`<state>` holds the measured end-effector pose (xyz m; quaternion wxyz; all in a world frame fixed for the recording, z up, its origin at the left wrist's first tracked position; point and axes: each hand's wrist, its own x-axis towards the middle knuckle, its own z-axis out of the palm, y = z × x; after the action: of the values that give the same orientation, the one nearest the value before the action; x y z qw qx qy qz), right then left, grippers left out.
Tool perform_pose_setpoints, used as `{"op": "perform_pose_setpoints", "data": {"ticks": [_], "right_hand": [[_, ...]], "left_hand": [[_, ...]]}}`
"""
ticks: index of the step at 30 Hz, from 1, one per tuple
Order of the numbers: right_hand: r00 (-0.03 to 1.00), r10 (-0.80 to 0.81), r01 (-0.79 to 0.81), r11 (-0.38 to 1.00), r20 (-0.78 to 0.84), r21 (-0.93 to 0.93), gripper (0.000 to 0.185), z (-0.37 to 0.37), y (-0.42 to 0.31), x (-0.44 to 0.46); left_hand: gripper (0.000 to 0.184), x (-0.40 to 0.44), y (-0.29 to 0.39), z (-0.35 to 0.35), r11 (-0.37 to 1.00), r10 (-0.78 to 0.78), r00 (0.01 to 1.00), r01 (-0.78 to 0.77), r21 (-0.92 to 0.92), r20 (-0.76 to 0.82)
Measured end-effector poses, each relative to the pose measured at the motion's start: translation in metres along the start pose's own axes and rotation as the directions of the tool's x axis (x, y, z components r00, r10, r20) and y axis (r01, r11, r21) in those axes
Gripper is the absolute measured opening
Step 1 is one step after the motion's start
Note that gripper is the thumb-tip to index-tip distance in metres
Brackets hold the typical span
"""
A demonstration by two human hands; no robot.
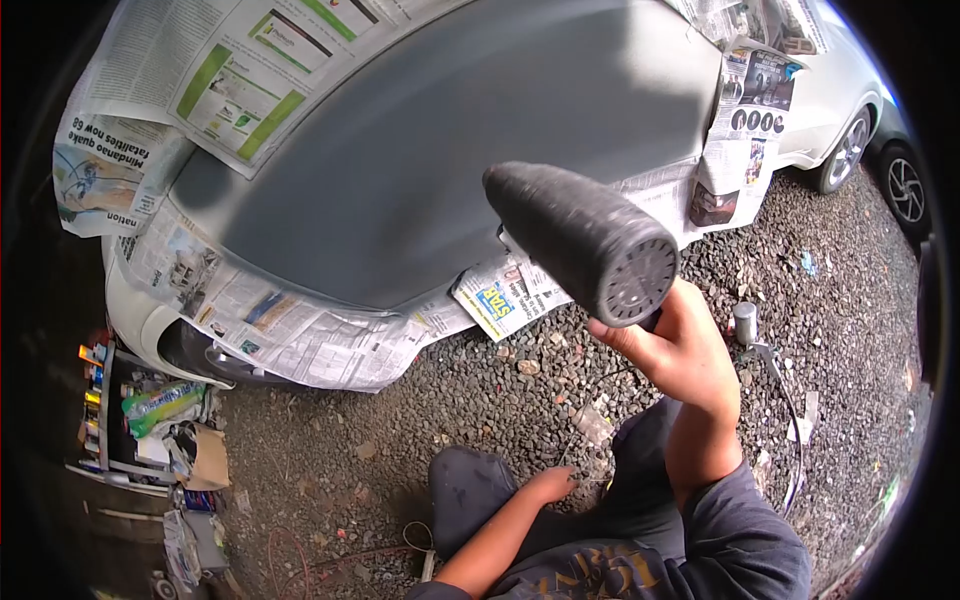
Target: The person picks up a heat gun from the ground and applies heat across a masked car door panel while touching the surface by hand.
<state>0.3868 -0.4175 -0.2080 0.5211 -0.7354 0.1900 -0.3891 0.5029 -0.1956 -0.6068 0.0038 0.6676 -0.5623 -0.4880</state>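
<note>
My right hand [690,350] is closed around the handle of a dusty black hair dryer [575,235], raised before the car. The dryer's round vented back faces me and its nozzle points up-left at a grey-coated car panel [400,160]; the handle is mostly hidden. Newspaper sheets [270,320] border the panel along its lower edge, with more newspaper [240,90] at upper left. Lower down, my left hand [550,485] rests by my legs, fingers loosely extended, holding nothing that I can see.
On the gravel [350,480] to the right stands a metal cup [745,322] by what looks like a spray gun, with a hose [795,430] trailing down. A cluttered rack [150,430] is at lower left. Other cars' wheels [848,150] show at upper right.
</note>
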Motion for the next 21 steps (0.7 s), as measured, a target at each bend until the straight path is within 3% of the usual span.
{"op": "perform_pose_setpoints", "data": {"ticks": [1,3,6,9,13,17,21], "right_hand": [[1.0,0.017,-0.016,0.999,0.023,-0.032,0.052,-0.001,-0.002,0.0],[0.998,-0.012,0.03,0.963,0.067,-0.27,0.06,-0.008,0.001,0.001],[0.994,-0.025,0.082,0.819,0.107,-0.569,0.067,-0.017,0.003,0.0],[0.978,-0.158,0.209,0.662,0.139,-0.72,0.067,-0.027,0.004,-0.003],[0.993,-0.059,0.114,0.598,0.098,-0.793,0.066,-0.039,0.003,-0.006],[0.994,-0.104,0.075,0.563,0.02,-0.823,0.063,-0.05,0.008,-0.011],[0.996,-0.03,-0.05,0.566,-0.081,-0.823,0.061,-0.067,0.006,-0.021]], "left_hand": [[0.05,0.002,-0.004,0.004,1.0,0.027,0.999,-0.028,-0.007,-0.039],[0.047,0.004,-0.009,0.009,0.998,0.053,0.995,-0.054,-0.01,-0.085],[0.048,0.003,-0.01,0.009,0.999,0.04,0.996,-0.041,-0.02,-0.084],[0.049,0.003,-0.009,0.004,0.999,0.016,0.998,-0.018,-0.049,-0.056],[0.051,0.005,-0.012,0.005,1.0,0.017,0.998,-0.019,-0.021,-0.055],[0.051,0.012,-0.017,0.009,0.998,0.061,0.997,-0.062,-0.01,-0.051],[0.05,0.014,-0.014,0.009,0.997,0.079,0.996,-0.08,-0.002,-0.034]]}}
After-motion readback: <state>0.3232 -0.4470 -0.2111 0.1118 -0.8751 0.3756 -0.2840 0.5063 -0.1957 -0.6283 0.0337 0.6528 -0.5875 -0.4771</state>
